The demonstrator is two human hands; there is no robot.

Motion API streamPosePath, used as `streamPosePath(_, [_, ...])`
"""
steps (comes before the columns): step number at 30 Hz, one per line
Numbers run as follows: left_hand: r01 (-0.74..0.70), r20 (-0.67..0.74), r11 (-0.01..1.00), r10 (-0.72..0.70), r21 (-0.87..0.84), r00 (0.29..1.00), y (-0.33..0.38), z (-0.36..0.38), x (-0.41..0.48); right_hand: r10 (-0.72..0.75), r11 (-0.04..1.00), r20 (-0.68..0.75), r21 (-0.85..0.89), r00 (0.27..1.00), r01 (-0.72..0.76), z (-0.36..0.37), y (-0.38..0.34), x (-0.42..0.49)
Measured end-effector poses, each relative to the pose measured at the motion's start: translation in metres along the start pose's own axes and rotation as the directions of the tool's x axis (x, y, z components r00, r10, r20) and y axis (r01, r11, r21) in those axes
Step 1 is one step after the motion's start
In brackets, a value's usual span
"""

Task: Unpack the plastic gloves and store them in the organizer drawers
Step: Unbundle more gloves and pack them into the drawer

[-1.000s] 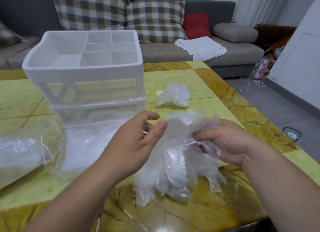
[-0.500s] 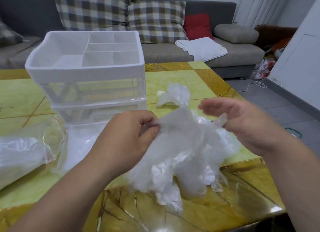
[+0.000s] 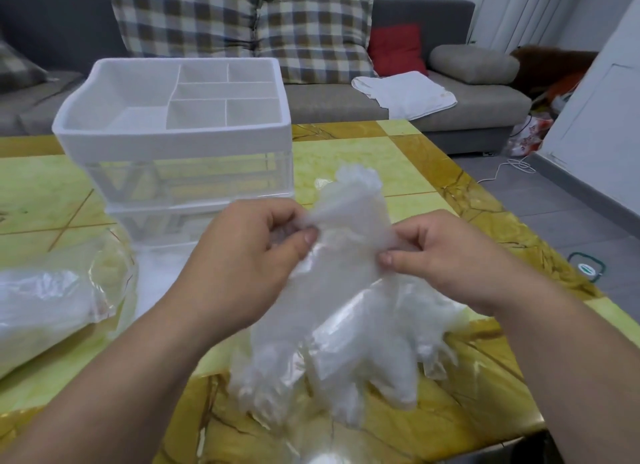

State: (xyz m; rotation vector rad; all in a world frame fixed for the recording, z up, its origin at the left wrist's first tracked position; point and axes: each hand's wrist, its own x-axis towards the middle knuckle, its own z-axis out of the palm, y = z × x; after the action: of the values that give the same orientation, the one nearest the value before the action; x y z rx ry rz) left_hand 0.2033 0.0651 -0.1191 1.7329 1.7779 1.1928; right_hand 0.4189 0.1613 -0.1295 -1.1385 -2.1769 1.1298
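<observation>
A bunch of clear plastic gloves [image 3: 343, 311] hangs over the near part of the table, fingers pointing down. My left hand [image 3: 242, 262] pinches its upper left edge and my right hand [image 3: 446, 255] pinches the upper right edge, holding it spread between them. The white organizer [image 3: 173, 141] stands behind my left hand, with a divided top tray and clear drawers below. Its bottom drawer [image 3: 156, 252] is pulled out toward me, mostly hidden by my left hand. A clear bag of gloves [image 3: 45, 307] lies at the left.
The yellow-green marble-patterned table [image 3: 346, 151] ends close on my right and near side. A grey sofa [image 3: 346, 96] with checked cushions, a red cushion and a white cloth stands behind it. Cables and a green-rimmed object lie on the grey floor at the right.
My right hand, open half a second ago, has closed on the glove bunch. Both hands have lifted and spread the gloves, so they hang flatter.
</observation>
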Motion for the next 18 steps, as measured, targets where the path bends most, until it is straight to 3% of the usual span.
streamPosePath(6, [0.231,-0.06,0.941,-0.253,-0.248,0.966,-0.019,-0.009,0.007,0.142,0.912,0.073,0.378,0.987,-0.159,-0.006,0.004,0.001])
streamPosePath(9, [0.326,0.068,0.901,-0.32,-0.286,0.945,-0.023,-0.012,0.006,0.148,0.896,0.098,0.409,0.984,-0.175,-0.007,0.003,0.003])
streamPosePath(13, [0.367,0.31,0.902,-0.291,-0.225,0.905,-0.024,-0.024,0.002,0.137,0.886,0.184,0.418,0.973,-0.203,-0.005,0.001,0.005])
streamPosePath(18, [0.395,0.399,0.908,-0.314,-0.137,0.861,-0.026,-0.02,-0.001,0.138,0.886,0.265,0.397,0.954,-0.239,0.001,0.001,0.009])
